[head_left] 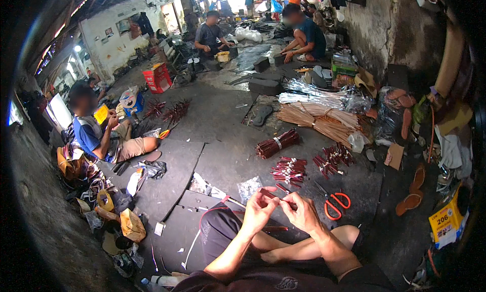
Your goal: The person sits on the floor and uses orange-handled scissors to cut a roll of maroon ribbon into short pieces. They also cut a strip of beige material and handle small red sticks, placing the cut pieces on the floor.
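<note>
My left hand (pixel 259 209) and my right hand (pixel 302 211) are close together above my crossed legs. Both are closed, fingertips pinching a narrow dark red strap (pixel 267 193); the fingers hide part of it. Just beyond them on the floor lies a pile of dark red straps with pale metallic bits (pixel 288 171). A second, similar pile (pixel 334 159) is to its right. Farther off is a bundle of dark red strips (pixel 277 143) with a light band round its middle. Scissors with orange handles (pixel 338 203) rest right of my right hand, and a clear plastic bag (pixel 249 189) lies beyond my left.
A large bundle of tan strips (pixel 319 121) lies ahead to the right. Brown sandals (pixel 411 196) and a yellow container (pixel 448 221) are at the right. Seated at the left, a person (pixel 93 130) works; others crouch farther back. Bags and scraps line the left wall.
</note>
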{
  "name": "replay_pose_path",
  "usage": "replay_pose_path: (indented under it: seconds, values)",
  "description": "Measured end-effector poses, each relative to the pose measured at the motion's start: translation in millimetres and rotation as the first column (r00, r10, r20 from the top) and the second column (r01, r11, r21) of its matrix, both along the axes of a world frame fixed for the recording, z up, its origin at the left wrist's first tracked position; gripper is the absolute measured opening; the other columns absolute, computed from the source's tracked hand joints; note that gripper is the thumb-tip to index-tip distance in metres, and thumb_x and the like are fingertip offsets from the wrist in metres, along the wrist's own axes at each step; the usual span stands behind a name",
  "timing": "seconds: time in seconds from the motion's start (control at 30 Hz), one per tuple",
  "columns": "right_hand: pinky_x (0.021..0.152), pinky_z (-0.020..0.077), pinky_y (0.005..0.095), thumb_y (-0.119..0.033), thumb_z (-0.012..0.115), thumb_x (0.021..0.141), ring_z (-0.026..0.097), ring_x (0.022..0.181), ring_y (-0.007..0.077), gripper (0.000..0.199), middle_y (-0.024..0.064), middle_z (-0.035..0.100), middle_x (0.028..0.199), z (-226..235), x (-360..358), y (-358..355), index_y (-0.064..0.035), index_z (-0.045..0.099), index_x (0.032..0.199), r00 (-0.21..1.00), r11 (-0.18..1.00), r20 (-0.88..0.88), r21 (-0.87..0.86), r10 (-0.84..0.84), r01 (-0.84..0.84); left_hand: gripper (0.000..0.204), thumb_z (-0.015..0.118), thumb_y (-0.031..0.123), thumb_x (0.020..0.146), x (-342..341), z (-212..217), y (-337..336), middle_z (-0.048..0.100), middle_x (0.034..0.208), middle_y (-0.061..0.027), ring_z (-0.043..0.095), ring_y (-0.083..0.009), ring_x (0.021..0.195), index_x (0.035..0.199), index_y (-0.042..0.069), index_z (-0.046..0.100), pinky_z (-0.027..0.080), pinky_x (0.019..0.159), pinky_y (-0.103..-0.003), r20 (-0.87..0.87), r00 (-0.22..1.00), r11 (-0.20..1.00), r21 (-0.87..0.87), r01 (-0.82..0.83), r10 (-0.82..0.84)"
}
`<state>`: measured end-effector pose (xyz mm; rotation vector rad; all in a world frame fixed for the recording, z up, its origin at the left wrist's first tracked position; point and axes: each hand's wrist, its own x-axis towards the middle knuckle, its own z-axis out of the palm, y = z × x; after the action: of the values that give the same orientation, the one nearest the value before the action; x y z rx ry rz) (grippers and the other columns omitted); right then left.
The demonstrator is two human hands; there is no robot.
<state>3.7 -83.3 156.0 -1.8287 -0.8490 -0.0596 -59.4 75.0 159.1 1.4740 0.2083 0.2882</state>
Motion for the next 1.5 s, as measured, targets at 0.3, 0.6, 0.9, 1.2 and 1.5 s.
replay_pose_path:
  seconds: [0.3,0.6,0.9,1.2,1.5]
  values:
    - [0.066,0.0509,0.0345,-0.012,0.066,0.091,0.066,0.075,0.0212,0.016,0.0113,0.066,0.084,-23.1,4.5,10.5,0.0011,0.058,0.093,0.948,0.988,-0.285,0.106,0.138,-0.112,0.036,0.063,0.004,0.09,-8.1,5.7,-0.4,0.063,0.084,-0.0008,0.058,-0.0073,0.079,0.126,0.003,0.054,0.048,0.077,-0.025,0.022,0.999,0.999,-0.013,-0.049,0.05]
    - [0.067,0.0508,0.0421,-0.011,0.067,0.089,0.064,0.074,0.0326,0.011,0.011,0.065,0.084,-32.0,1.1,28.8,-0.0036,0.061,0.095,0.979,0.992,0.186,-0.077,-0.08,0.096,0.031,0.067,0.009,0.093,4.6,-52.1,9.8,0.066,0.097,-0.0047,0.062,-0.0123,0.089,0.12,0.0,0.054,0.05,0.088,-0.027,-0.052,0.996,0.899,-0.429,-0.094,0.079]
    - [0.082,0.0532,0.0333,-0.013,0.064,0.094,0.068,0.094,0.0191,0.023,0.0137,0.071,0.102,-18.7,9.0,12.1,0.0001,0.064,0.113,0.951,1.0,-0.308,0.021,0.026,-0.021,0.045,0.067,0.006,0.089,-0.5,-26.6,19.0,0.065,0.108,-0.0075,0.062,-0.0146,0.099,0.131,0.0,0.051,0.049,0.091,-0.03,-0.019,0.989,0.961,-0.234,-0.146,0.145]
    - [0.083,0.0531,0.0268,-0.005,0.061,0.095,0.065,0.092,0.0112,0.015,0.0067,0.069,0.096,-20.3,13.3,10.4,0.0028,0.063,0.108,0.909,0.994,-0.404,0.04,0.106,-0.098,0.04,0.065,0.001,0.092,0.0,-25.1,3.1,0.067,0.107,-0.0077,0.063,-0.0107,0.092,0.131,0.001,0.053,0.053,0.086,-0.026,0.005,0.995,0.957,-0.276,-0.094,0.099]
    - [0.077,0.0557,0.0338,-0.003,0.068,0.087,0.07,0.088,0.0238,0.019,0.0122,0.07,0.097,-7.8,5.8,14.7,-0.0025,0.065,0.106,0.999,0.999,-0.035,0.03,0.02,-0.018,0.021,0.065,0.005,0.093,1.1,-23.0,5.5,0.069,0.091,-0.0058,0.066,-0.012,0.085,0.113,0.0,0.062,0.056,0.082,-0.027,-0.14,0.987,0.853,-0.501,-0.143,0.083]
